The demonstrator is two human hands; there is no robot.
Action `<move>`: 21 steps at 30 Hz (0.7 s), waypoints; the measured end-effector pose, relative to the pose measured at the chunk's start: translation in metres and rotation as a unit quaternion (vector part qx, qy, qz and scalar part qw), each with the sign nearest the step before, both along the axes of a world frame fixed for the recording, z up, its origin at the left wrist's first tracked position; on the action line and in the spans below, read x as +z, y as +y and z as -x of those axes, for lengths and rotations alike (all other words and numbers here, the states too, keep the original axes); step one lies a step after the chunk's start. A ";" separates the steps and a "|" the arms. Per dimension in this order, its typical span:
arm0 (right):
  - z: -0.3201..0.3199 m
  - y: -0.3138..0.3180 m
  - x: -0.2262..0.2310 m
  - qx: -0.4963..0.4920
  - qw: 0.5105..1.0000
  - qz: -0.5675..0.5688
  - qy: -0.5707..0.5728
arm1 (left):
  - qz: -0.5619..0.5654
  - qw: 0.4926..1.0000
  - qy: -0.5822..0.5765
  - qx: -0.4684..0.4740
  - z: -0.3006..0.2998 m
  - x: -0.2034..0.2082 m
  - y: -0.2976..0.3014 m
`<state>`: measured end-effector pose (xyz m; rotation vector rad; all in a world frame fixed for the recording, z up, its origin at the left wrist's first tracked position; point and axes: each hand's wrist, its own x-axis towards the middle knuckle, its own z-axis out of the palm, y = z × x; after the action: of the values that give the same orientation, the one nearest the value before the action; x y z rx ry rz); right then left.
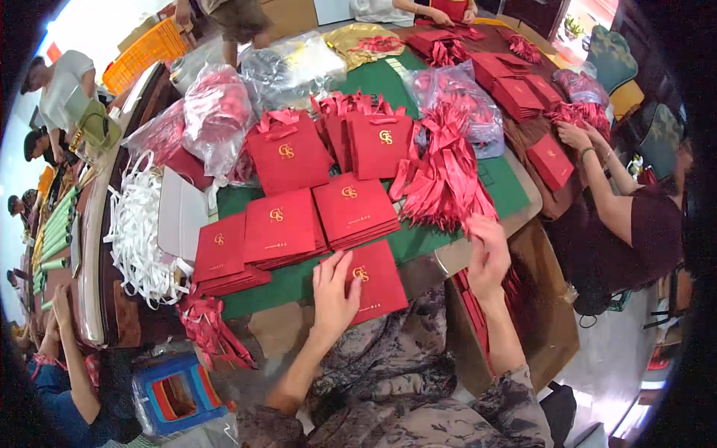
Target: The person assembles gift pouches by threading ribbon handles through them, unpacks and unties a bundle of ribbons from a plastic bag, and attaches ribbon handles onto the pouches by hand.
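Near the front edge of the green surface [299, 280], left hand [334, 287] lies flat, fingers spread, on a flat red paper bag [377, 280]. Right hand [487, 254], fingers loosely curled, touches red ribbon pile [444, 183] just right of bag.

A flat red paper bag [372, 280] with a small gold emblem is pressed down by the left hand [333, 290]. Beyond it, three stacks of like red bags [287, 228] are laid flat, and two [328, 145] are stood upright. Clear plastic bags [216, 112] of red goods are seen farther off. Red ribbons [444, 183] are touched by the right hand [487, 254].
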<state>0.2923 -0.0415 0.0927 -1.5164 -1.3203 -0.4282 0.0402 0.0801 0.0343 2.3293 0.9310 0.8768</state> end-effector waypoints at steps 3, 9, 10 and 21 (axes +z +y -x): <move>0.028 -0.028 0.026 0.029 0.998 -0.052 0.002 | -0.032 0.998 0.050 -0.016 -0.013 -0.001 0.006; 0.056 -0.047 0.064 0.134 0.984 0.112 0.033 | -0.068 0.993 0.100 -0.009 -0.021 -0.008 0.009; 0.061 -0.037 0.054 0.129 0.976 0.144 0.097 | -0.069 0.990 0.121 -0.006 -0.022 -0.008 0.008; 0.084 0.029 -0.061 0.090 0.928 0.291 0.214 | -0.060 0.985 0.161 -0.006 -0.023 -0.006 0.010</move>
<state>0.2083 -0.0126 0.0320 -1.8101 -1.2702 0.4393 0.0629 0.0898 0.0286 2.6305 1.0150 0.5726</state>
